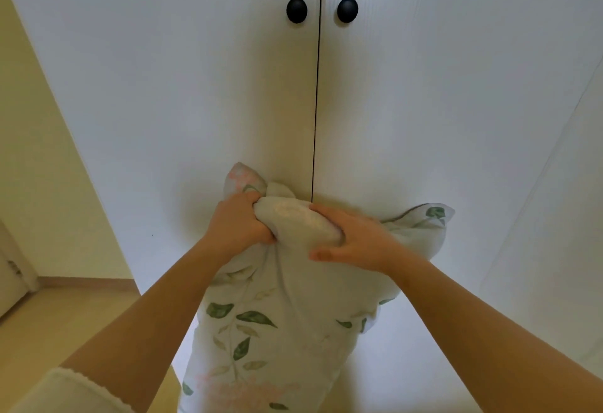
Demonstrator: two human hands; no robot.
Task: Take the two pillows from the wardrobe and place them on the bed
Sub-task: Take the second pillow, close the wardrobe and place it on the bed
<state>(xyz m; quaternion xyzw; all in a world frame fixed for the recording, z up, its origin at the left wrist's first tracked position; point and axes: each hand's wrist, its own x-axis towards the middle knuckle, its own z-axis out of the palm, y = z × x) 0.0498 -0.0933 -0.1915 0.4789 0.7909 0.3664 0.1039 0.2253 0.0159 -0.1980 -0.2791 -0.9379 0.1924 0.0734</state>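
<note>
A home bedroom: white wardrobe [195,86] with black knobs [296,10], cream wall [32,151].

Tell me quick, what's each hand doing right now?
Left hand: closed, gripping the pillow.
Right hand: closed, gripping the same pillow.

The left arm [153,308] wears a cream-white sleeve [70,391], its cuff edge soft and wavy. The right forearm [489,324] is bare.

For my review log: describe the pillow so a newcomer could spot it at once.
Find the white wardrobe with two black knobs. Below them, before the door seam, the left hand and right hand grip a bunched pillow. Only it bears green leaves among plain surfaces.
</note>
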